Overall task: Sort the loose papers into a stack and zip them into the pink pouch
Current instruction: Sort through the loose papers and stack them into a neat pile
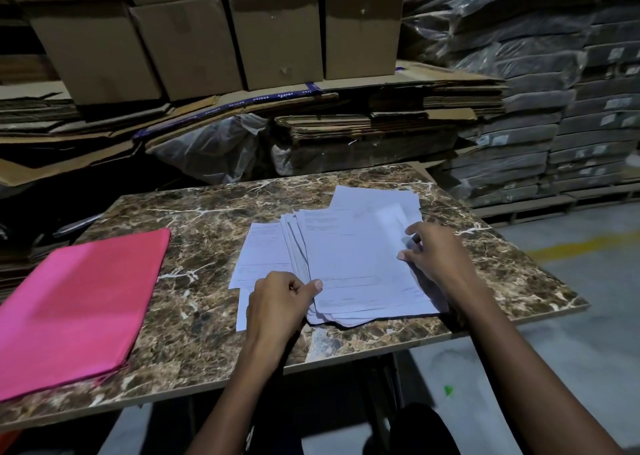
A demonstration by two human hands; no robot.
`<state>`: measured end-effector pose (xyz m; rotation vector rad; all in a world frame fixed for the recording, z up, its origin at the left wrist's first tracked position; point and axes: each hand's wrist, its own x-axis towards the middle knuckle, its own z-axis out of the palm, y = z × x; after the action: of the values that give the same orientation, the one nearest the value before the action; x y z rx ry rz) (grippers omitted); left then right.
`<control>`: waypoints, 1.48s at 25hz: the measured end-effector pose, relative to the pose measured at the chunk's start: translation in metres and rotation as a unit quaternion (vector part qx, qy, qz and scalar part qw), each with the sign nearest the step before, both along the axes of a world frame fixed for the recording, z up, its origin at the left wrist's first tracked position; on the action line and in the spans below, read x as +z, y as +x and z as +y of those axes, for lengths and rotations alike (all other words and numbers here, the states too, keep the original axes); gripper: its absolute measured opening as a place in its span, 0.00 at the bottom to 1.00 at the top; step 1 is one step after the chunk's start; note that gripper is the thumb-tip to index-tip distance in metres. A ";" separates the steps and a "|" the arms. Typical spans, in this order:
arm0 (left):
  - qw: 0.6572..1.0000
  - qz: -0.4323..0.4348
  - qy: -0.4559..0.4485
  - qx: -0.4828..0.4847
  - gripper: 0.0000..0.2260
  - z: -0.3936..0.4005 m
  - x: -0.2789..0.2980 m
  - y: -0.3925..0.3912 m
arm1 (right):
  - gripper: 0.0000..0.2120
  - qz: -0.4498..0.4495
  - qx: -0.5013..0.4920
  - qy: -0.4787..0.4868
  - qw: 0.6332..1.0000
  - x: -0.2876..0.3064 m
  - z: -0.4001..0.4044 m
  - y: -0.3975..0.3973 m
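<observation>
the pouch is bright pink, plain, with no print. the papers are white with a faint bluish cast and carry thin lines of grey printed text, too small to read. the desk has a brown marble pattern, dark and mottled, crossed by white and cream veins. the cardboard boxes behind are plain tan, one edged with blue printed tape. the wrapped bundles are dark grey under shiny clear plastic, with small white labels. the floor is pale grey with a yellow stripe and a small green speck.
</observation>
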<state>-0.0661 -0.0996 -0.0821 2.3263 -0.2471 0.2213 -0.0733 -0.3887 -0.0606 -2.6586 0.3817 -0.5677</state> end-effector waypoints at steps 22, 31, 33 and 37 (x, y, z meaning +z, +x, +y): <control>0.948 0.086 -0.248 0.178 0.32 0.058 0.020 0.059 | 0.25 0.091 0.325 -0.104 0.936 -0.012 0.131 0.002; 0.930 -0.029 -0.295 0.216 0.11 0.065 0.027 0.046 | 0.22 0.068 0.274 -0.072 0.957 -0.018 0.140 -0.002; 0.925 -0.040 -0.296 0.236 0.12 0.075 0.029 0.044 | 0.21 0.059 0.268 -0.069 0.959 -0.019 0.141 -0.002; 0.903 -0.061 -0.296 0.305 0.13 0.103 0.030 0.040 | 0.20 0.054 0.260 -0.068 0.962 -0.022 0.142 -0.004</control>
<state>-0.0257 0.0032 -0.0525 1.7147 0.4496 0.6547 -0.0773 -0.2472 -0.0825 -2.7643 -0.3377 -0.2893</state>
